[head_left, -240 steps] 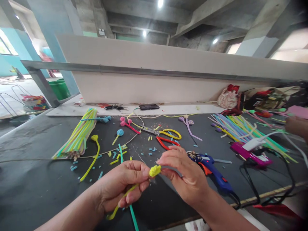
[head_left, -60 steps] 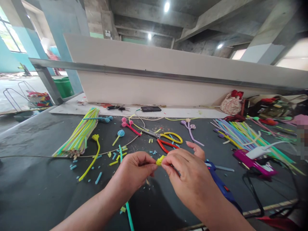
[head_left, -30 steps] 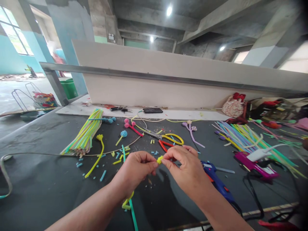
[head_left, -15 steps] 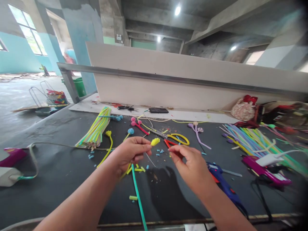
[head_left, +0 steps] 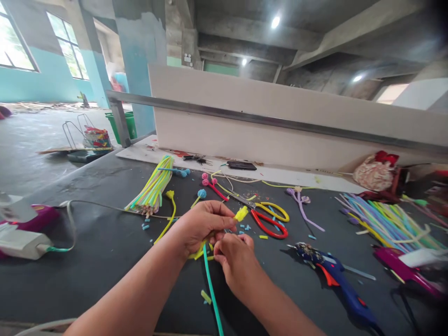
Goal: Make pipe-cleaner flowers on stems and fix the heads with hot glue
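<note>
My left hand (head_left: 208,223) is closed, with thumb and forefinger pinching a small yellow pipe-cleaner flower (head_left: 241,214) that sticks out past the fingertips. Just below it, my right hand (head_left: 235,261) has its fingers curled in against the left fingers. Whatever lies between the right fingertips is hidden. A teal pipe cleaner (head_left: 212,291) runs from beneath my left hand toward the table's front edge. Short yellow cut pieces (head_left: 206,297) lie beside it. Scissors (head_left: 269,224) with red and yellow handles lie open beyond my hands.
A blue hot glue gun (head_left: 338,275) lies at right. Pipe-cleaner bundles (head_left: 152,189) stand at left and right. Pink (head_left: 213,184), purple (head_left: 303,207) and yellow (head_left: 171,210) stems lie around. White plugs (head_left: 23,240) and a cable are at left; a phone (head_left: 241,165) sits at back.
My right hand has moved left from beside the scissors' handles to meet my left hand. The view has turned slightly left, and the red handle now shows fully.
</note>
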`<action>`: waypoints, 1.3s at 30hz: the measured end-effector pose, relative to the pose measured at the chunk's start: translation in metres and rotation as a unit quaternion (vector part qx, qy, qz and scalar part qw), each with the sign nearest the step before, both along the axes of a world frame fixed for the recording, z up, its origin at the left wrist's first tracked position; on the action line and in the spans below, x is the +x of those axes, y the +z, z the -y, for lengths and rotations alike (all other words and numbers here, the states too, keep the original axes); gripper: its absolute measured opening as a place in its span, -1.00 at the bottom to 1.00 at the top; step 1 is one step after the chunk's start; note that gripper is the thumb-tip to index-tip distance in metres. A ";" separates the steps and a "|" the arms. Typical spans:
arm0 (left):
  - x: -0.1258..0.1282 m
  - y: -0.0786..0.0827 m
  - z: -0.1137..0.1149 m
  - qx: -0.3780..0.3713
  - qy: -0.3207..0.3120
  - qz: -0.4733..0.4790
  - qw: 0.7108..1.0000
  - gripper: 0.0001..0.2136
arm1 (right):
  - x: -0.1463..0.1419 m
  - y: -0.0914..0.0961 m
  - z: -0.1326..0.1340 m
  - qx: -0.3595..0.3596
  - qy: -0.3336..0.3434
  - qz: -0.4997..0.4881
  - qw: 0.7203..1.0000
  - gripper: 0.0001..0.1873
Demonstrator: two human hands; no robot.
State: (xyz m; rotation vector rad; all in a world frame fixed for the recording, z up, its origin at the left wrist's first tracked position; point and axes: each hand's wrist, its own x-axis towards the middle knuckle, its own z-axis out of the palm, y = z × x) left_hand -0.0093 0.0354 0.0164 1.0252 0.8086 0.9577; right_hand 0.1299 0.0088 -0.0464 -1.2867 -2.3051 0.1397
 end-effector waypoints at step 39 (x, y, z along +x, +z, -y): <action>0.033 -0.019 0.025 0.323 0.102 -0.448 0.827 -0.88 | 0.054 0.059 0.015 0.201 -0.069 0.009 0.977 -0.83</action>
